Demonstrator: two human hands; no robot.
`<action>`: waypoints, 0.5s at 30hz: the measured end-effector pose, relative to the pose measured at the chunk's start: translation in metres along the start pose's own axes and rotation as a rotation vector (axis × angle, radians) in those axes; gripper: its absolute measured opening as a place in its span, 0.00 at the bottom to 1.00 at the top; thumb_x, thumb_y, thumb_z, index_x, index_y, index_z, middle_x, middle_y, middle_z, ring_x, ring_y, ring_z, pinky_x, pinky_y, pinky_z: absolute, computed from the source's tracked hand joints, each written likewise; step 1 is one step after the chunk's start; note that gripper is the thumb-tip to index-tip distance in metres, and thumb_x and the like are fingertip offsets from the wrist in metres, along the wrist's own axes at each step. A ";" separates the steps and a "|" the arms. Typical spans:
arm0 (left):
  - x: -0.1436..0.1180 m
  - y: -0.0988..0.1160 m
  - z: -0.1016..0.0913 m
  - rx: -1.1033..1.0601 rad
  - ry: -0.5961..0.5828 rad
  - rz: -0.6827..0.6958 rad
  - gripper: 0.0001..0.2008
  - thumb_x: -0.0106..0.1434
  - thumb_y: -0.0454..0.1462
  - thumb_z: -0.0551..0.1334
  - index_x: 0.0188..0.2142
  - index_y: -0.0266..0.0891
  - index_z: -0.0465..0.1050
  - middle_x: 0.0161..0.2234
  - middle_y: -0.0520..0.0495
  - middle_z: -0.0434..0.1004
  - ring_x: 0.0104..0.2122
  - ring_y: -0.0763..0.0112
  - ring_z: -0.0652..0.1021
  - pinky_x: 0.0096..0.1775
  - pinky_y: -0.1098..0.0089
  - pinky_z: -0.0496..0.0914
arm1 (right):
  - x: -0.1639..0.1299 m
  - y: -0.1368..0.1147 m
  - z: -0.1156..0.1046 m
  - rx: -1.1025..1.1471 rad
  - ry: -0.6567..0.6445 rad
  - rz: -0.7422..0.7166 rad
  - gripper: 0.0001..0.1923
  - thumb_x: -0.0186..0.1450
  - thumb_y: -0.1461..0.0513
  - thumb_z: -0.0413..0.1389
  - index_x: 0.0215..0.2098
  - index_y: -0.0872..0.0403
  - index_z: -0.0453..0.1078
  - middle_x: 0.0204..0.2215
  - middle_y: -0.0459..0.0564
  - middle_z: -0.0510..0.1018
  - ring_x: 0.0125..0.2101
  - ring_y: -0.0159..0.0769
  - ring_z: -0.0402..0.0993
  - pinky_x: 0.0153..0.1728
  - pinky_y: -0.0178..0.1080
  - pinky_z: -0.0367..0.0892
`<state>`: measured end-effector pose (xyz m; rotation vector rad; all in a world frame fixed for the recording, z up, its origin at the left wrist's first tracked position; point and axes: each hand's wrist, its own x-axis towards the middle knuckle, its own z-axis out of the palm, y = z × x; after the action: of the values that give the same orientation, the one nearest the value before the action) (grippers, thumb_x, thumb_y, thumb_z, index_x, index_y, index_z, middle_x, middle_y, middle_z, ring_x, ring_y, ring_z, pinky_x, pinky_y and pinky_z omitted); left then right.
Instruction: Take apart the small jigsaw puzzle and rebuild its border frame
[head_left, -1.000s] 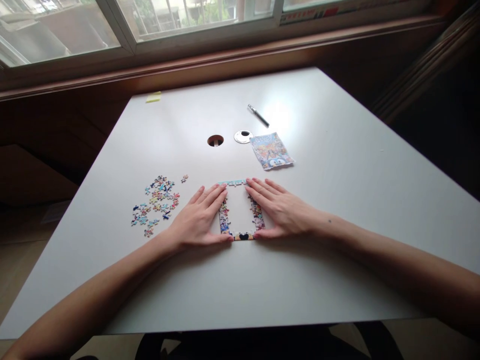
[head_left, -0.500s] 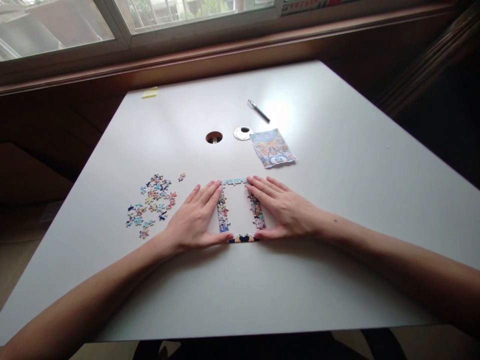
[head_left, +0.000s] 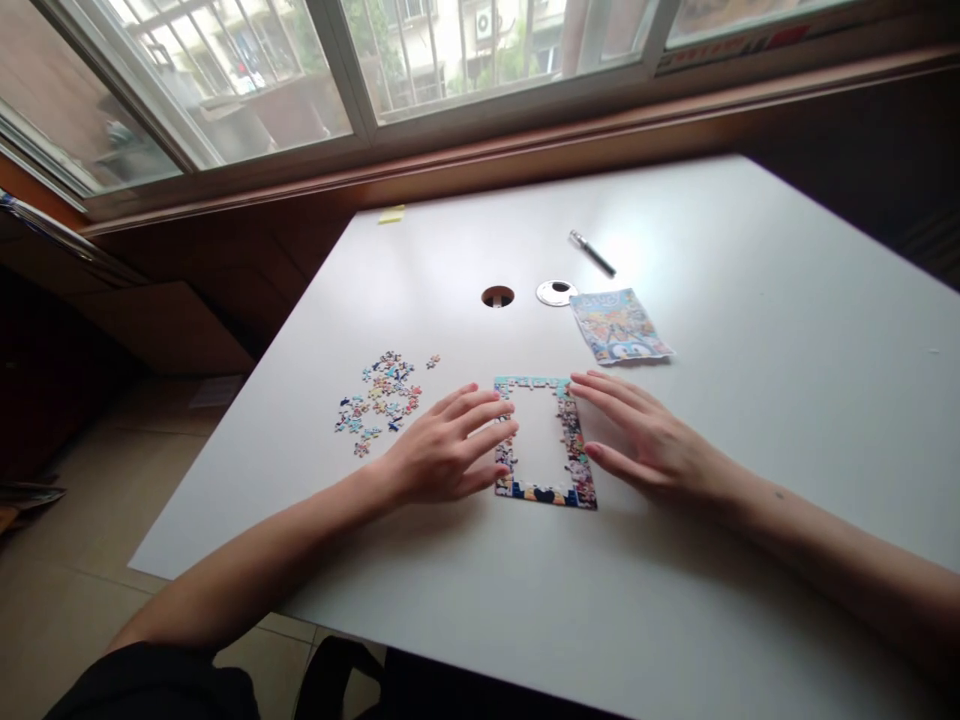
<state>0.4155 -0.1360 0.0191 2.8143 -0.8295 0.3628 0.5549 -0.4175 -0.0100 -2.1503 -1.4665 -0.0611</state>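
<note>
A rectangular border of joined jigsaw pieces (head_left: 544, 495) lies flat on the white table, with bare tabletop inside it. My left hand (head_left: 454, 445) is over the border's left side, fingers apart and nothing held; its fingers hide part of that side. Along the right side, my right hand (head_left: 637, 430) is spread open, its fingertips close to the upper right corner and the right edge. Whether the fingertips touch the pieces I cannot tell. To the left of my left hand lies a loose heap of jigsaw pieces (head_left: 386, 395), and one single piece (head_left: 433, 361) sits apart from it.
Behind the border lies a creased picture sheet (head_left: 621, 328). A dark pen (head_left: 592, 254), a round metal cover (head_left: 556, 293) and a cable hole (head_left: 498, 297) are farther back. A yellow sticky note (head_left: 391, 214) is at the table's far left edge, below the window.
My left hand has shifted from beside the border to over its left side. The right hand has eased off the lower right corner. The view has swung left, showing more window and floor.
</note>
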 end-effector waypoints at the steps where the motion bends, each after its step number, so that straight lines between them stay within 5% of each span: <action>1: -0.006 0.000 -0.007 0.027 -0.039 -0.031 0.23 0.71 0.46 0.56 0.61 0.39 0.63 0.62 0.40 0.66 0.64 0.56 0.64 0.67 0.51 0.55 | 0.000 0.000 0.000 0.021 0.029 0.015 0.26 0.69 0.54 0.53 0.64 0.50 0.58 0.64 0.57 0.64 0.65 0.50 0.59 0.63 0.55 0.59; 5: -0.058 -0.012 -0.035 0.131 -0.083 -0.360 0.25 0.69 0.48 0.57 0.60 0.39 0.63 0.61 0.38 0.66 0.63 0.52 0.64 0.65 0.50 0.58 | 0.000 -0.002 -0.001 0.037 0.162 0.101 0.08 0.69 0.55 0.52 0.41 0.50 0.66 0.48 0.55 0.75 0.50 0.47 0.71 0.52 0.51 0.66; 9: -0.122 -0.032 -0.037 0.212 -0.049 -0.743 0.46 0.63 0.58 0.60 0.70 0.35 0.45 0.69 0.30 0.48 0.69 0.42 0.51 0.66 0.42 0.53 | 0.001 -0.003 -0.002 -0.001 0.179 0.186 0.13 0.70 0.54 0.50 0.28 0.50 0.58 0.27 0.46 0.70 0.30 0.38 0.68 0.40 0.45 0.64; 12: -0.138 -0.045 -0.026 0.142 -0.155 -0.816 0.53 0.63 0.61 0.57 0.72 0.36 0.32 0.72 0.30 0.37 0.70 0.42 0.45 0.66 0.42 0.49 | 0.001 -0.005 -0.003 0.008 0.143 0.192 0.16 0.70 0.55 0.49 0.26 0.51 0.57 0.21 0.43 0.65 0.25 0.34 0.63 0.38 0.43 0.61; 15: -0.120 -0.059 -0.016 0.119 -0.192 -0.783 0.53 0.62 0.64 0.55 0.72 0.35 0.34 0.72 0.31 0.35 0.71 0.44 0.43 0.67 0.43 0.46 | 0.002 -0.006 -0.004 0.008 0.135 0.183 0.16 0.69 0.56 0.50 0.25 0.51 0.57 0.20 0.41 0.63 0.23 0.32 0.61 0.38 0.41 0.61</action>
<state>0.3478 -0.0228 -0.0063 3.0241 0.3128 0.0133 0.5510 -0.4159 -0.0040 -2.2186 -1.1878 -0.1316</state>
